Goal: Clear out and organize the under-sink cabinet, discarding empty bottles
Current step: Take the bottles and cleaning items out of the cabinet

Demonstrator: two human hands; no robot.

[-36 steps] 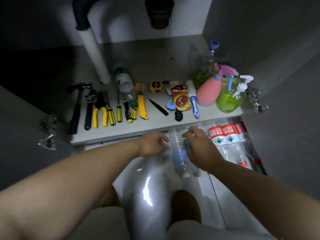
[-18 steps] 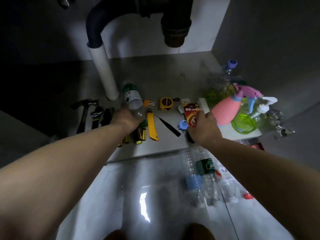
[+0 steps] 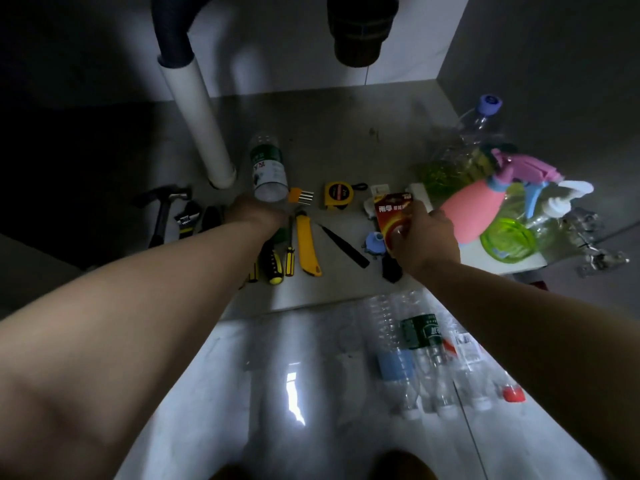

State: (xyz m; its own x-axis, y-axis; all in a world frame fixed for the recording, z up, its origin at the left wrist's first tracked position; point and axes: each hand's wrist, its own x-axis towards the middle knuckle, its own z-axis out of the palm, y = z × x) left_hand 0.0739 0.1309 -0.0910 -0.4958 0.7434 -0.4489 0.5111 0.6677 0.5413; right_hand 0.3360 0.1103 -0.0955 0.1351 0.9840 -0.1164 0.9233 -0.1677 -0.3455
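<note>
The left hand (image 3: 258,216) is set against the near end of a green-labelled bottle (image 3: 267,168), which appears to lie on the cabinet floor (image 3: 329,133) just right of the white pipe (image 3: 202,126). The fingers are hidden by the back of the hand, so it cannot be told whether the bottle is gripped or only touched. A red battery card (image 3: 393,211) is pinched in the right hand (image 3: 424,240), thumb on its face, and is held tilted up, probably so that it can be given a better place.

Tools are laid in a row along the near edge, seemingly sorted by kind: hammer (image 3: 162,211), screwdrivers (image 3: 273,261), yellow knife (image 3: 308,244) and tape measure (image 3: 339,194). A pink spray bottle (image 3: 474,213) is grouped with other sprayers at the right.

Outside the cabinet, on the near tiled floor, clear empty bottles (image 3: 398,341) are laid side by side, apparently set apart for discarding. The green-labelled bottle is the only water bottle seen among the tools, which is judged to be why it is being reached for.
</note>
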